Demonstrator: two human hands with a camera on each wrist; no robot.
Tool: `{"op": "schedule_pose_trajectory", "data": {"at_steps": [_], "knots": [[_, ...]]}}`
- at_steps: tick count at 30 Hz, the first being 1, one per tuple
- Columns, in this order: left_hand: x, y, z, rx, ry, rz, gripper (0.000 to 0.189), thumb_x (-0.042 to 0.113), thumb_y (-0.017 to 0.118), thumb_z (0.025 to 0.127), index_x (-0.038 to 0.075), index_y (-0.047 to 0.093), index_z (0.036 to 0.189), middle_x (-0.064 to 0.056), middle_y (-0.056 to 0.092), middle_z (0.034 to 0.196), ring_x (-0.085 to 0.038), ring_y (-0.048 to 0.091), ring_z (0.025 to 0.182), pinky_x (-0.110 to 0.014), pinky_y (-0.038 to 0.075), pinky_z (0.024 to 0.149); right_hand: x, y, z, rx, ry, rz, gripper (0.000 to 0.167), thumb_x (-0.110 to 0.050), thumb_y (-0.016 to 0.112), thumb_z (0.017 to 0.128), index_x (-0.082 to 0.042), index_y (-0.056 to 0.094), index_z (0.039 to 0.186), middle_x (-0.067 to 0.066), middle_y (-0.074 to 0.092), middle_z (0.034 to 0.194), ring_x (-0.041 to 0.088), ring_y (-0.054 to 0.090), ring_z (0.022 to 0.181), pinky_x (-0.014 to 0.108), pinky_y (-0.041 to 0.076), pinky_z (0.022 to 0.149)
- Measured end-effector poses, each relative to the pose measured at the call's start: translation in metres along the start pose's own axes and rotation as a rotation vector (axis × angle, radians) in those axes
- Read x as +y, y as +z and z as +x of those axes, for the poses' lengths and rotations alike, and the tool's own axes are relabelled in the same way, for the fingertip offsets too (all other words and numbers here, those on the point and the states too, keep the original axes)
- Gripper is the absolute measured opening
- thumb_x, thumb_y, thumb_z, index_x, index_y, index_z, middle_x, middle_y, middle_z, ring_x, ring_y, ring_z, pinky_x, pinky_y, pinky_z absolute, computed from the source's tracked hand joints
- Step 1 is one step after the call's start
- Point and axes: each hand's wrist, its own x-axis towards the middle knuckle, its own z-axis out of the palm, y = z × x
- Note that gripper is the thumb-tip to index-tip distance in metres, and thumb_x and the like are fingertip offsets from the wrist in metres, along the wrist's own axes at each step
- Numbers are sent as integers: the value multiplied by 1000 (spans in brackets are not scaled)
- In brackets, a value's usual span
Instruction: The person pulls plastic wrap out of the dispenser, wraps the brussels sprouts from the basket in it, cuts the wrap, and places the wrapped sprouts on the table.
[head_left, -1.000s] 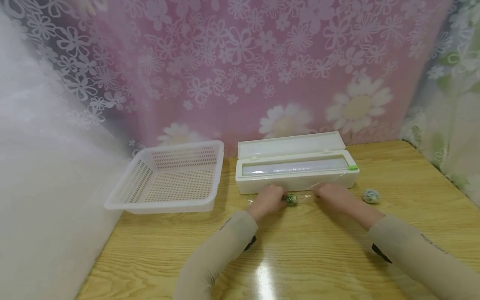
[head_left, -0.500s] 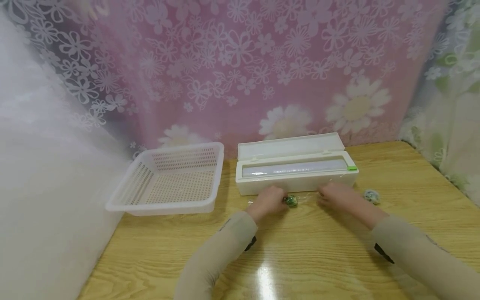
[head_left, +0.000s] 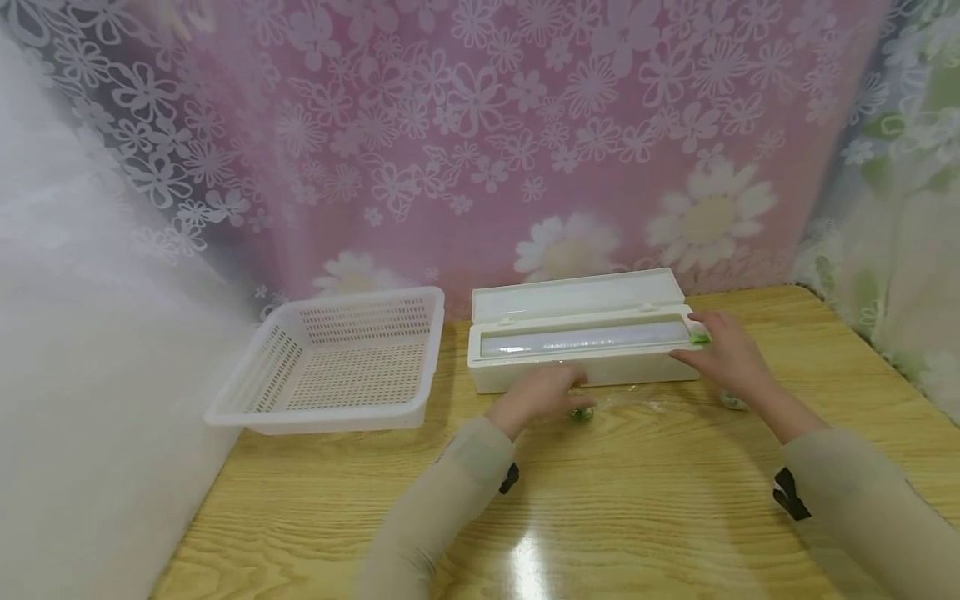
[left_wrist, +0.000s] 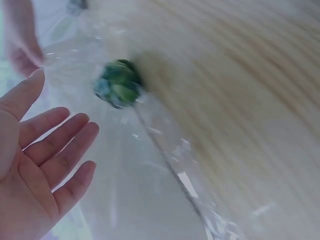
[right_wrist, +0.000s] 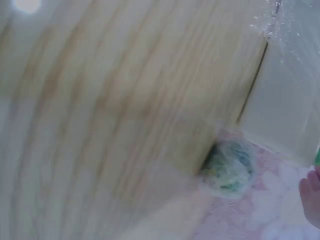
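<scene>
My left hand (head_left: 543,393) hovers with loose, parted fingers by a small green patterned ball (left_wrist: 119,84). Clear cling film (left_wrist: 112,175) spreads around that ball, in front of a white cling film dispenser box (head_left: 637,369). My right hand (head_left: 726,357) reaches over the box's right end, thumb at the front and fingers spread toward the top. Between thumb and fingers shows a bright green slider (head_left: 700,339) on the box edge. A second ball, wrapped in film (right_wrist: 230,169), lies on the table and is partly hidden by my right hand in the head view.
The dispenser's lid (head_left: 577,298) stands raised at the back, and a film roll (head_left: 585,337) lies inside. To the left, a white plastic basket (head_left: 322,414) sits on the wooden table (head_left: 637,500). A flowered curtain (head_left: 450,167) hangs behind.
My right hand has left the film in front of the box and moved up and right to the green slider. The left hand has loosened its fingers from the green ball.
</scene>
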Motion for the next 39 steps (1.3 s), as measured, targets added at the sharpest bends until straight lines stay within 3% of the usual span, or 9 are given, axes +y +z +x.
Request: {"op": "schedule_pose_trajectory", "data": {"at_steps": [6,11,15,18,22,30,34,36,39], "knots": [[12,-8,11,19,71,-84,39,41,52,87,12,60,112,4,60,100,-3,53,85,-18,43,72,11,0,3,-116,128,89,86,-43,64,78,12,26,132,33,26,133,50,25,117,60,28,87],[25,-12,30,94,83,-152,37,38,54,87,10,61,110,5,61,100,-3,54,88,-15,41,75,16,-1,4,-140,139,78,85,-45,63,78,10,28,132,29,24,136,48,27,117,57,32,86],[42,-15,48,161,90,-188,34,34,55,87,10,61,109,3,61,101,-3,54,89,-12,40,75,20,-3,3,-125,136,38,84,-46,63,77,9,31,131,31,31,131,46,37,110,54,38,79],[55,-17,60,208,77,-199,32,33,55,87,11,60,110,4,60,103,-3,54,91,-11,40,75,21,-3,3,-104,129,18,83,-47,64,76,9,34,130,33,41,122,37,50,91,42,44,66],[70,-16,77,261,45,-191,30,31,55,87,13,60,111,6,60,106,-2,54,94,-12,40,77,21,-2,4,-86,122,23,84,-49,64,75,7,36,130,32,50,110,25,47,70,31,38,54],[82,-1,103,305,13,-133,25,24,56,88,17,62,112,10,60,107,-2,54,96,-12,40,78,18,1,6,-124,123,13,84,-50,62,76,5,34,132,30,42,123,42,50,95,49,42,74],[85,6,114,305,10,-78,24,23,55,88,21,63,110,12,61,104,-1,55,93,-12,40,77,17,-2,6,-138,139,25,80,-44,63,78,5,32,133,29,39,126,39,52,89,43,41,68],[88,7,119,297,18,-59,23,25,55,89,23,64,110,12,61,103,-1,55,90,-12,42,73,17,-6,4,-128,146,20,76,-37,66,78,5,33,132,29,40,126,41,51,95,43,43,69],[89,9,121,294,7,-37,22,26,54,89,27,65,108,14,62,99,0,56,84,-12,42,66,14,-6,5,-115,142,17,70,-27,68,78,7,36,130,28,42,124,35,53,82,40,41,65]]}}
